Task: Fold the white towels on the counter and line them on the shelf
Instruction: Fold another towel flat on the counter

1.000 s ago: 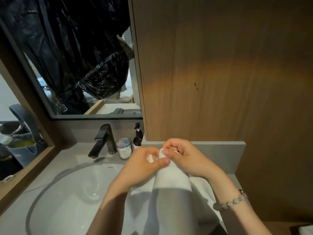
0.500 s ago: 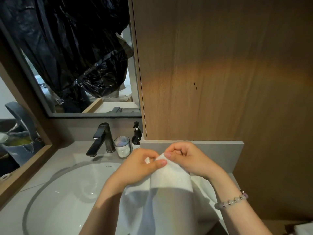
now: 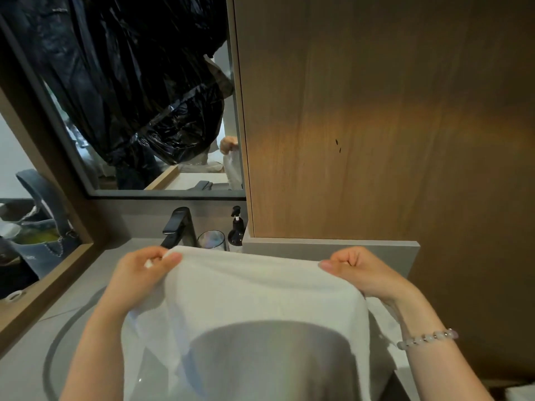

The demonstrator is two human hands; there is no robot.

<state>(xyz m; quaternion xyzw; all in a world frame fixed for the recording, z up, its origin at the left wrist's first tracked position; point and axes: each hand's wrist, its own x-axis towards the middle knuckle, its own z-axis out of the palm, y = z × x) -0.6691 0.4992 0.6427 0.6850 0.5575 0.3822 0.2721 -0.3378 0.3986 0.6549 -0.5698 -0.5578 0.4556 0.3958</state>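
Both hands' curled fingers (image 3: pixel 170 259) pinch the white towel (image 3: pixel 254 296) at its top corners.

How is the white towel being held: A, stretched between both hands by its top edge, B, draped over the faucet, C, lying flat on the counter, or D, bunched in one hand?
A: the left hand and the right hand each pinch a top corner of the white towel, held apart.
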